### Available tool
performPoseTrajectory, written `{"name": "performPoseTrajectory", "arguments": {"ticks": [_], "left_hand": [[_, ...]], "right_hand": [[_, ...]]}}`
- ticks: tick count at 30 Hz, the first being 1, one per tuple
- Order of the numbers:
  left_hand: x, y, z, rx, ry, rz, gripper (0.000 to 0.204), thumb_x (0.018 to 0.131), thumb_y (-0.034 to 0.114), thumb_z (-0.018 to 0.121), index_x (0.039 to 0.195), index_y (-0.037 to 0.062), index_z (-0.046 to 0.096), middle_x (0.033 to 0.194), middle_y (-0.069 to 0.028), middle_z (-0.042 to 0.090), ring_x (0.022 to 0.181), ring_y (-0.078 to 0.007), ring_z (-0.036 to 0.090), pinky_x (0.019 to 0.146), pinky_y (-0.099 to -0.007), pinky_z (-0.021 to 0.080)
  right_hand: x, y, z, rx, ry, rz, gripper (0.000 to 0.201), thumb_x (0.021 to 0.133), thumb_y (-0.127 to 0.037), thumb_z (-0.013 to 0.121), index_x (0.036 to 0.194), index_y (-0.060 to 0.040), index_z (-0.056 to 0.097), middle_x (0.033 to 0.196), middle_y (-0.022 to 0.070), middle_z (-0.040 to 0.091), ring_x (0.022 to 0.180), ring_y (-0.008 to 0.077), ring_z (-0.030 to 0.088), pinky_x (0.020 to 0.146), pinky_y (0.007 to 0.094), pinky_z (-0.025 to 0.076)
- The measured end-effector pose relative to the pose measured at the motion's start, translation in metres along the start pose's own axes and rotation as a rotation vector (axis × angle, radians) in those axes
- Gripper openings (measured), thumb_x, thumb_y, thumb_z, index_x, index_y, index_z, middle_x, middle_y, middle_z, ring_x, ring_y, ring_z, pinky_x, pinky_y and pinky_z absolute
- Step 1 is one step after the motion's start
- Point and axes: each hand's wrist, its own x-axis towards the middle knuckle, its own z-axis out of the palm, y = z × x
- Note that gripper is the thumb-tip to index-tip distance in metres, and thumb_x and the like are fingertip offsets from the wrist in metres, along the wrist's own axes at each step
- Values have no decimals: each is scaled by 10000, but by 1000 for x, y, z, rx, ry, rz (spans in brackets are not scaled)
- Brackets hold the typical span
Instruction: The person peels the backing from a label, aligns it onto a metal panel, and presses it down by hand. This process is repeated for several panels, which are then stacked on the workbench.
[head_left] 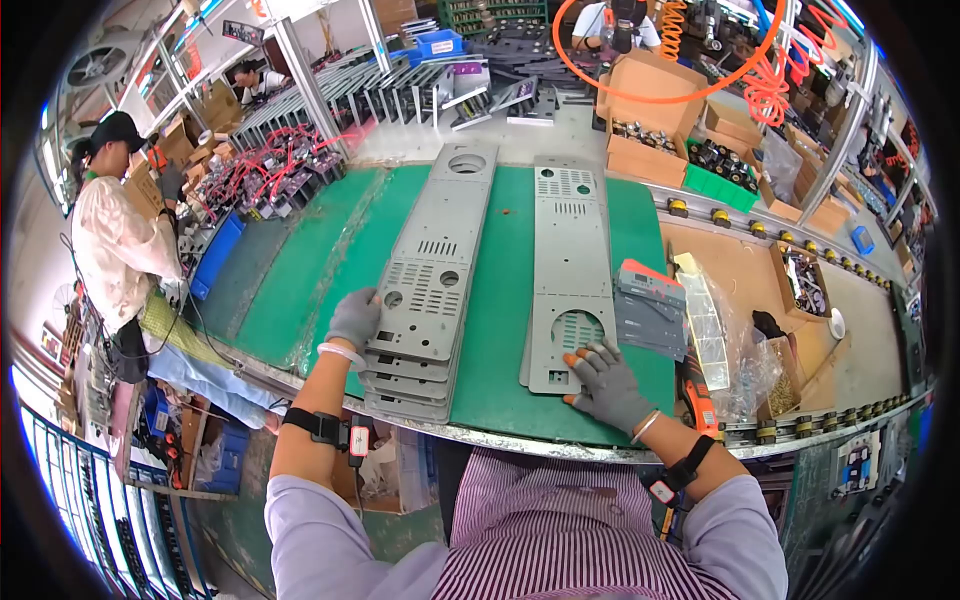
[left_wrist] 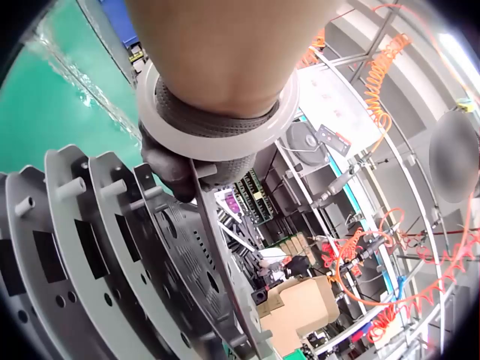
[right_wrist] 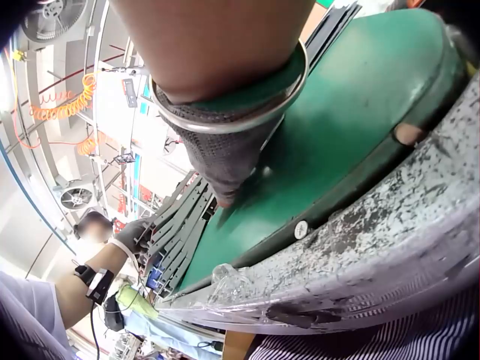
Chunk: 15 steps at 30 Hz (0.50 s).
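A stack of grey perforated metal panels (head_left: 420, 300) lies lengthwise on the green tabletop, its near ends stepped. My gloved left hand (head_left: 354, 318) grips the left edge of the top panel. In the left wrist view, the gloved fingers (left_wrist: 169, 169) wrap that panel's edge (left_wrist: 214, 247), with short posts on the panels beside it. To the right lies another grey panel (head_left: 570, 260) with a large round grille, and a second edge shows under it. My gloved right hand (head_left: 610, 388) rests on its near right corner, bare fingertips on the metal beside the grille.
Dark grey plates (head_left: 650, 312) lie right of the right panel, near an orange-handled tool (head_left: 697, 395) and clear plastic wrap (head_left: 745, 375). A roller rail (head_left: 800, 240) runs along the right. Cartons (head_left: 645, 150) stand at the back. Another person (head_left: 120, 220) works at the left.
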Motion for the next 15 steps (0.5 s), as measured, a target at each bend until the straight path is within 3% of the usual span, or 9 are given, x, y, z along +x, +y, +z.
{"name": "performPoseTrajectory", "arguments": {"ticks": [4, 7, 10, 13, 14, 15], "left_hand": [[-13, 19, -1, 216, 0, -58, 271, 868, 268, 505, 1052, 105, 619, 1025, -167, 630, 978, -330, 588, 832, -420, 467], [-7, -7, 14, 227, 277, 181, 251, 833, 248, 558, 1004, 73, 614, 953, -177, 632, 854, -359, 602, 734, -415, 482], [-14, -8, 3, -4, 413, 159, 174, 859, 232, 557, 929, 84, 617, 842, -127, 646, 749, -306, 630, 660, -359, 500], [-25, -11, -6, -944, 107, 291, 128, 884, 199, 542, 893, 81, 590, 743, -73, 605, 593, -235, 573, 543, -299, 460], [-51, 12, -17, -1307, -21, 227, 156, 900, 228, 556, 856, 78, 556, 666, -24, 515, 539, -148, 481, 502, -235, 407], [-68, 23, -21, -1479, -121, 267, 188, 895, 259, 566, 849, 77, 551, 654, -22, 499, 539, -143, 473, 495, -232, 403]], "right_hand": [[1, -2, -1, 32, 61, -5, 602, 741, -426, 619, 1233, -108, 480, 1181, 107, 503, 1229, 270, 388, 1121, 438, 167], [1, -2, 1, 56, 109, -20, 608, 708, -390, 649, 1217, -99, 488, 1149, 112, 510, 1201, 276, 405, 1110, 445, 193], [2, -5, -5, 91, 134, -24, 624, 684, -347, 680, 1216, -78, 497, 1134, 118, 522, 1181, 286, 422, 1101, 464, 216], [2, -6, -9, 87, 140, -33, 601, 707, -381, 656, 1205, -81, 505, 1130, 115, 518, 1177, 281, 419, 1096, 459, 215], [2, -7, -10, 98, 134, -29, 607, 716, -383, 655, 1215, -72, 504, 1134, 116, 522, 1180, 283, 420, 1097, 457, 213], [2, -7, -10, 96, 129, -28, 609, 719, -386, 654, 1218, -71, 504, 1136, 117, 524, 1179, 285, 423, 1097, 457, 213]]}}
